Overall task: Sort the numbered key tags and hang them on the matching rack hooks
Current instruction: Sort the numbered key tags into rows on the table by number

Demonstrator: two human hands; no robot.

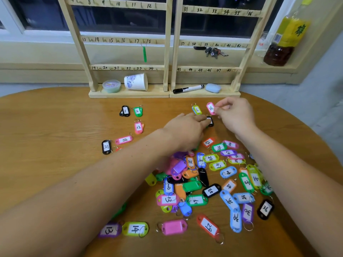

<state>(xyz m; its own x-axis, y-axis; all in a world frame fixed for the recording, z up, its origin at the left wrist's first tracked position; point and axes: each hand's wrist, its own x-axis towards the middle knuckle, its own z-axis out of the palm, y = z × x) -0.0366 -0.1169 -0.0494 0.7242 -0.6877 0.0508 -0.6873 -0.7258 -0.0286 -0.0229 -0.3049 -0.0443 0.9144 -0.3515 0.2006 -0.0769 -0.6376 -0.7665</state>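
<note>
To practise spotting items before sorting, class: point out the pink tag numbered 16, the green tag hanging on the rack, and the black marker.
pink tag 16 (211,108), head view, on its white label.
hanging green tag (144,53), head view, mid-body.
black marker (193,88), head view, on its white barrel.

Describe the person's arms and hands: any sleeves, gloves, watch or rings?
The left forearm and right forearm are bare to the frame edge, no sleeve in view. The left hand and right hand are ungloved, with no ring, watch or bracelet visible.
</note>
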